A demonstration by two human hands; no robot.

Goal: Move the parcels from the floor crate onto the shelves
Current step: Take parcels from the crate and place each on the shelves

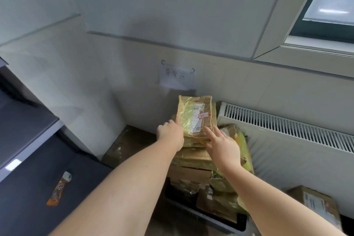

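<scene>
Logging entry one: top parcel (pixel 195 115), a flat brown-paper packet under glossy yellowish tape, with a white shipping label and a small red-bordered sticker on its face. It lies uppermost on the stack of parcels (pixel 193 159) rising out of the floor crate (pixel 220 223), against the far wall and just left of the radiator (pixel 287 126). Handling, by my estimate: light and thin, fairly stiff along its length with some give, and soft at the creased paper ends. The taped face looks slick, so I would trust the paper edges over the top; fragility unknown. Left hand (pixel 170 134): index finger straight, tip touching the packet's left edge, other fingers loosely curled, holding nothing. Right hand (pixel 224 147): fingers spread, index laid on the near right corner, thumb by the near edge; whether the thumb is underneath I cannot tell. Recommended hold: the two long sides, or thumb on top and fingers under the near short end, lifted level so the uneven packets below are not dragged off. Destination: dark shelves (pixel 28 120) at near left, with an orange pouch (pixel 59 188) on the lower one. Also present: handwritten paper sign (pixel 178 76) on the wall above the stack; cardboard box (pixel 316 203) at near right.
</scene>
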